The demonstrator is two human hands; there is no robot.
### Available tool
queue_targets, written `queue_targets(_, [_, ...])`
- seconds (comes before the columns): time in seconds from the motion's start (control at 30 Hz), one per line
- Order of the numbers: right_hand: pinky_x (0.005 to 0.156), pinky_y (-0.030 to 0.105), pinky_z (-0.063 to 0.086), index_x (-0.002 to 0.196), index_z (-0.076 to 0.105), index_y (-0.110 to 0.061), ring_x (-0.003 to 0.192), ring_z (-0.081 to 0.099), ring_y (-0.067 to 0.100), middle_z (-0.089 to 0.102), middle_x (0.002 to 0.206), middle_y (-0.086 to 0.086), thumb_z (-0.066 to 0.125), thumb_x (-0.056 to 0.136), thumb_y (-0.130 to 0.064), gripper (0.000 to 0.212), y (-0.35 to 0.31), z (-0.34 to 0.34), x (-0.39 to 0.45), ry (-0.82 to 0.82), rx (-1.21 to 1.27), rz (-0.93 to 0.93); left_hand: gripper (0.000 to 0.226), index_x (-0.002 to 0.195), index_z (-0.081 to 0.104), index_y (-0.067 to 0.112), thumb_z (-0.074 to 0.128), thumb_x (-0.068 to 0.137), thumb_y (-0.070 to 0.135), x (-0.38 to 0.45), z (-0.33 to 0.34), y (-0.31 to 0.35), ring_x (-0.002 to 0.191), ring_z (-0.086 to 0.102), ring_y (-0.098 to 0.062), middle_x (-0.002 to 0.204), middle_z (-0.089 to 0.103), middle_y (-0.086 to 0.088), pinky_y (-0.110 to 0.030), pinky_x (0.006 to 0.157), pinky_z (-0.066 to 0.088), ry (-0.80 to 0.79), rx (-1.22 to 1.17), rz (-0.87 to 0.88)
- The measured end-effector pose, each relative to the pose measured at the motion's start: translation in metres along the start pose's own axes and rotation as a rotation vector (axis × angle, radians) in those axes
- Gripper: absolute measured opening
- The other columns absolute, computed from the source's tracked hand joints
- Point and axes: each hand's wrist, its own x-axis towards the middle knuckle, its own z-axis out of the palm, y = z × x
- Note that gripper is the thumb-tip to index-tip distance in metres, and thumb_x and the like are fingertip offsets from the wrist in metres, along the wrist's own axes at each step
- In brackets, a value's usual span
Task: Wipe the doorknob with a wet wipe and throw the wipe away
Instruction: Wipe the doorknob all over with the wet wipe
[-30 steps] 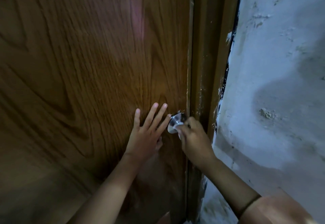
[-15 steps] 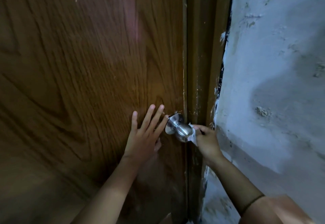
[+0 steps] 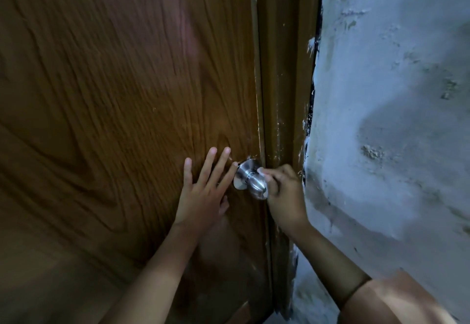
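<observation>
Your left hand (image 3: 201, 196) lies flat and spread against the wooden door (image 3: 114, 120), fingers wide, holding nothing, its fingertips just beside the round plate behind the doorknob (image 3: 254, 183). Your right hand (image 3: 284, 196) is curled tight around the wet wipe (image 3: 262, 171), of which only a small pale edge shows between the fingers, pressed against the upper right side of the metal knob. The knob sits at the door's closing edge, next to the door frame (image 3: 282, 94) and the rough pale wall (image 3: 394, 120). Assessment: you are in the wiping step, with the wipe in contact with the knob. How much of the knob has been covered cannot be judged from this view; its front and left faces are bare and look shiny, while the underside and the neck near the plate are hidden. Outstanding, in my judgement: finish the remaining faces of the knob, then dispose of the wipe. No bin appears in view, so you will need to locate one
</observation>
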Motion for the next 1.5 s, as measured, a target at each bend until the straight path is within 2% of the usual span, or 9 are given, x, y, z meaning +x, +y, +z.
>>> queue_targets(0.13, [0.059,0.032,0.054,0.101,0.065,-0.008,0.074,0.061,0.026,0.063,0.091,0.012,0.070,0.073,-0.003,0.028,0.008,0.007,-0.011,-0.121,-0.532,-0.392,0.088,0.142,0.024,0.024,0.062,0.068,0.053,-0.001,-0.001,0.000,0.140,0.000,-0.030,0.152,0.016,-0.006,-0.058,0.110,-0.012,-0.009,0.002,0.004])
queue_targets(0.27, [0.057,0.028,0.054,0.098,0.067,-0.011,0.072,0.065,0.022,0.069,0.088,0.010,0.082,0.060,-0.013,0.040,0.005,0.002,-0.012,-0.168,-0.681,-0.503,0.089,0.142,0.023,0.024,0.063,0.068,0.054,-0.001,-0.002,0.000,0.141,0.001,-0.029,0.152,0.016,-0.005,-0.058,0.110,-0.013,-0.012,-0.007,0.003])
queue_targets(0.37, [0.061,0.027,0.052,0.101,0.065,-0.012,0.080,0.063,0.022,0.064,0.098,0.009,0.076,0.069,-0.011,0.034,-0.007,-0.001,0.003,-0.220,-0.668,-0.439,0.088,0.141,0.025,0.024,0.064,0.068,0.054,0.000,-0.001,-0.001,0.141,0.001,-0.029,0.152,0.018,-0.006,-0.057,0.110,-0.013,-0.006,-0.022,-0.006])
queue_targets(0.53, [0.088,0.036,0.041,0.114,0.059,-0.005,0.109,0.046,0.027,0.051,0.123,0.014,0.037,0.095,-0.018,0.031,-0.011,-0.003,0.020,-0.204,-0.475,-0.176,0.090,0.141,0.027,0.024,0.064,0.066,0.056,0.001,-0.002,0.001,0.140,0.002,-0.029,0.151,0.018,-0.005,-0.058,0.110,-0.011,0.003,-0.005,0.001])
queue_targets(0.83, [0.080,0.042,0.050,0.091,0.068,-0.001,0.089,0.062,0.033,0.068,0.099,0.022,0.040,0.091,-0.010,0.029,-0.008,-0.016,0.029,-0.209,-0.043,0.342,0.090,0.142,0.026,0.023,0.064,0.066,0.053,-0.001,-0.001,0.000,0.141,0.002,-0.029,0.152,0.017,-0.006,-0.058,0.111,-0.010,-0.010,-0.012,-0.008])
queue_targets(1.1, [0.055,0.027,0.038,0.096,0.064,0.001,0.077,0.056,0.021,0.066,0.096,0.020,0.038,0.093,-0.016,0.031,-0.019,-0.010,0.032,-0.295,-0.023,0.357,0.090,0.142,0.026,0.023,0.066,0.066,0.052,0.000,0.000,0.001,0.143,-0.006,-0.030,0.152,0.017,-0.006,-0.058,0.110,-0.012,-0.013,-0.030,-0.007])
queue_targets(1.23, [0.070,0.033,0.044,0.098,0.063,-0.001,0.085,0.059,0.028,0.061,0.092,0.016,0.039,0.093,-0.023,0.033,-0.022,-0.005,0.036,-0.368,-0.031,0.417,0.090,0.142,0.024,0.024,0.063,0.067,0.053,0.000,0.001,0.002,0.143,-0.015,-0.030,0.152,0.017,-0.005,-0.058,0.110,-0.012,-0.012,-0.010,-0.010])
queue_targets(1.33, [0.086,0.038,0.043,0.107,0.057,0.006,0.105,0.055,0.039,0.060,0.111,0.027,0.035,0.094,-0.021,0.037,-0.020,-0.001,0.038,-0.399,-0.128,0.406,0.090,0.142,0.024,0.024,0.063,0.068,0.057,0.000,0.001,0.002,0.143,-0.013,-0.030,0.152,0.016,-0.005,-0.058,0.110,-0.013,-0.022,0.001,-0.011])
queue_targets(1.5, [0.088,0.045,0.046,0.098,0.062,-0.001,0.097,0.058,0.035,0.063,0.107,0.021,0.035,0.092,-0.019,0.033,-0.021,0.004,0.029,-0.256,-0.175,0.193,0.092,0.142,0.023,0.024,0.062,0.067,0.059,0.000,0.001,0.001,0.142,-0.017,-0.031,0.152,0.015,-0.005,-0.059,0.110,-0.013,-0.019,0.024,-0.015])
